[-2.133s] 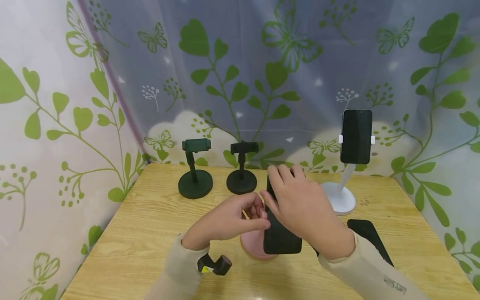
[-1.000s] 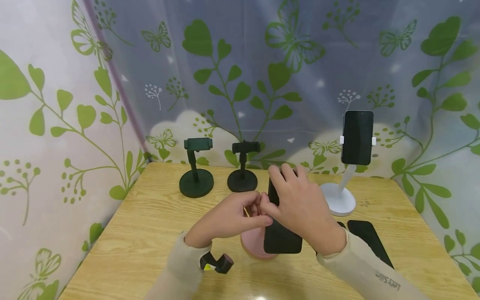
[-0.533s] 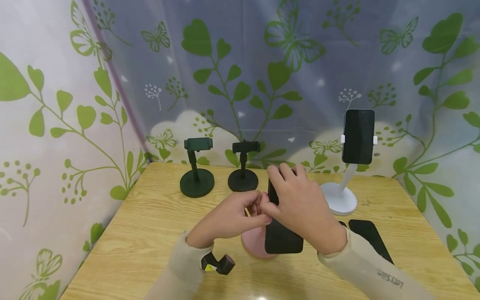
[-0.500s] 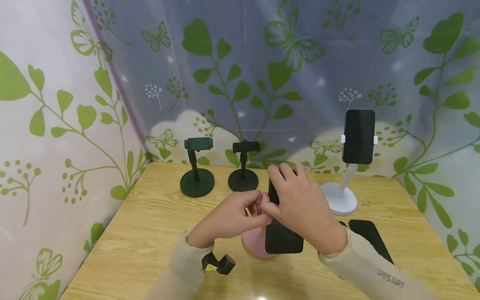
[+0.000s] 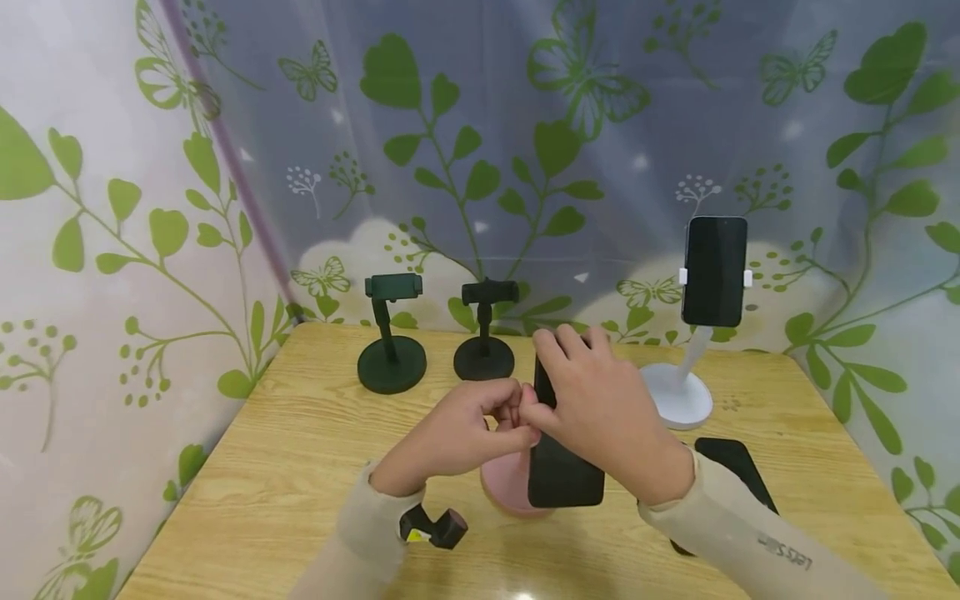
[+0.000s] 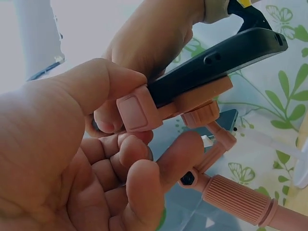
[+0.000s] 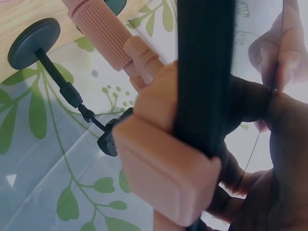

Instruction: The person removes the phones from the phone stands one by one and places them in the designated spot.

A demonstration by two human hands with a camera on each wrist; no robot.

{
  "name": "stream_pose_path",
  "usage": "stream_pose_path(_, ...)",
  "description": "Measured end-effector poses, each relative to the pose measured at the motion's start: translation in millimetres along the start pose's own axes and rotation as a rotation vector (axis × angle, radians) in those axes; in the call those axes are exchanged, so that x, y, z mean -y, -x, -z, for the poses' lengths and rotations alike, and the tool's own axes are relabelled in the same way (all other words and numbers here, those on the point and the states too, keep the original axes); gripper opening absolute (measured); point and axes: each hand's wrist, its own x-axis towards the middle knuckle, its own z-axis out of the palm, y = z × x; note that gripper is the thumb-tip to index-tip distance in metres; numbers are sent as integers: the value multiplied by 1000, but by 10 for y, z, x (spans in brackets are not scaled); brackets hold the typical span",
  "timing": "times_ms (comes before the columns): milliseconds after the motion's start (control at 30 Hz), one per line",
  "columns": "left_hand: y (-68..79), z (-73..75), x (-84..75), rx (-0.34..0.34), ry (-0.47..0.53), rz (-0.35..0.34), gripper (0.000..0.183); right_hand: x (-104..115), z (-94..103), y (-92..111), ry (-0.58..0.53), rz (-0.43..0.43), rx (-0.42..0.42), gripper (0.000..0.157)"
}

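A black phone [image 5: 564, 482] sits slanted in the clamp [image 6: 139, 108] of a pink phone stand, whose round base [image 5: 504, 485] rests on the table. My left hand [image 5: 459, 433] holds the clamp's end at the phone's left edge; in the left wrist view the thumb lies on the pink block and the other fingers are curled below. My right hand [image 5: 603, 408] grips the phone from above, fingers over its upper part and thumb by the left fingertips. The right wrist view shows the phone's dark edge [image 7: 204, 72] against the other clamp block [image 7: 163, 168].
Behind stand a green phone stand [image 5: 392, 365] and a black one [image 5: 483, 360]. At right a white stand [image 5: 678, 400] holds an upright phone [image 5: 715, 271]. Another black phone [image 5: 735, 467] lies by the right sleeve. A patterned curtain [image 5: 450, 125] hangs behind the table.
Since the oldest frame my right thumb has bent down closer to the left fingertips. Both hands have otherwise stayed nearly still at the phone and clamp.
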Motion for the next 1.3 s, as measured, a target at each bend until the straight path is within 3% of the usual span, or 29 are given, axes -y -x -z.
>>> stream_pose_path(433,16,58,-4,87,78,17,12,-29,59,-19,-56,19,58,43)
stream_pose_path(733,-1,34,-15,76,31,3,11,-73,94,23,-143,20,45,40)
stream_pose_path(1300,15,24,-18,74,-31,-16,13,-75,75,39,-173,3,36,43)
